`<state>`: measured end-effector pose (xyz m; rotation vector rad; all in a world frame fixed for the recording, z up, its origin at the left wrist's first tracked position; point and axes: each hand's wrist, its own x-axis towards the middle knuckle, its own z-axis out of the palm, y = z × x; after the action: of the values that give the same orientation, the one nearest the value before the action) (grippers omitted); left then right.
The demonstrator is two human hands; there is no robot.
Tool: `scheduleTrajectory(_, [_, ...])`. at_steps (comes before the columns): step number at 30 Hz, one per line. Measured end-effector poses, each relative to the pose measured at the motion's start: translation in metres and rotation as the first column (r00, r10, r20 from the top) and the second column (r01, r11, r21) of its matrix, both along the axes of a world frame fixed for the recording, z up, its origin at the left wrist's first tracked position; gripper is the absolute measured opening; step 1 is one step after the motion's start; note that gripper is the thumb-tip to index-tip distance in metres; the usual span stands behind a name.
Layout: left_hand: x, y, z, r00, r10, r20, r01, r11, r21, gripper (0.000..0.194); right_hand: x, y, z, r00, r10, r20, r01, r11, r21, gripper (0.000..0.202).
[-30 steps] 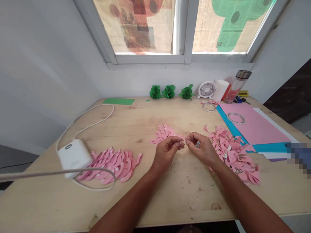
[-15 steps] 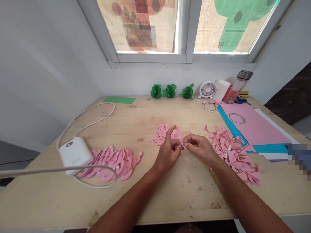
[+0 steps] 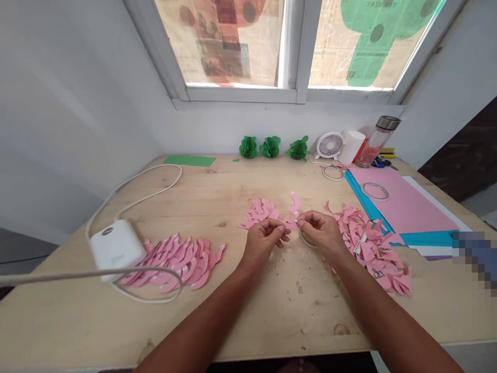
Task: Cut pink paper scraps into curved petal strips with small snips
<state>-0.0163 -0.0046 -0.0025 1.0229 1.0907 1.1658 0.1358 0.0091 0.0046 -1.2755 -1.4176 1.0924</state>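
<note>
Worktop [image 3: 209, 191] of pale wood beneath a window, seen from above, with a person's two bare hands at its centre. The left hand [image 3: 264, 241] has thumb and fingers drawn together; whether anything lies between them cannot be told. The right hand [image 3: 320, 229] pinches a small white bit [image 3: 296, 221] between thumb and forefinger, and a ring of tape [image 3: 305, 239] shows just beneath it. The two are near each other but apart, a small gap between their fingertips; half a second ago those fingertips met. The left forefinger, raised then, is now folded down.

A curved pink paper piece [image 3: 296, 202] now shows clearly just beyond the right fingertips, a white patch on it; it was mostly hidden behind the left hand before. Just left of it, a small heap of pink cut-outs [image 3: 262, 210] lies as it did.

Also unchanged: a spread of wavy pink strips [image 3: 186, 264] at left beside a white device [image 3: 116, 246], a pile of pink scraps [image 3: 368, 248] right of the right hand, and three green paper figures along the back, including one [image 3: 271, 147] in the middle.
</note>
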Motion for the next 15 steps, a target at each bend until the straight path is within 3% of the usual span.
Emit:
scheduleTrajectory(4, [0.0001, 0.0007, 0.0024, 1.0, 0.014, 0.017, -0.014, 1.0, -0.023, 0.016, 0.0, -0.0005, 0.0, 0.999, 0.028, 0.031, -0.028, 1.0, 0.014, 0.017])
scheduleTrajectory(9, [0.0004, -0.0001, 0.004, 1.0, 0.019, 0.004, -0.019, 1.0, -0.011, 0.015, -0.0031, -0.0039, 0.0054, 0.982, 0.143, 0.12, -0.15, 0.987, 0.051, 0.012])
scheduleTrajectory(15, [0.0015, -0.0019, 0.0045, 0.999, 0.01, -0.042, -0.008, 0.999, 0.04, 0.013, -0.0052, -0.0045, 0.0065, 0.97, 0.159, 0.184, -0.179, 0.979, 0.098, 0.009])
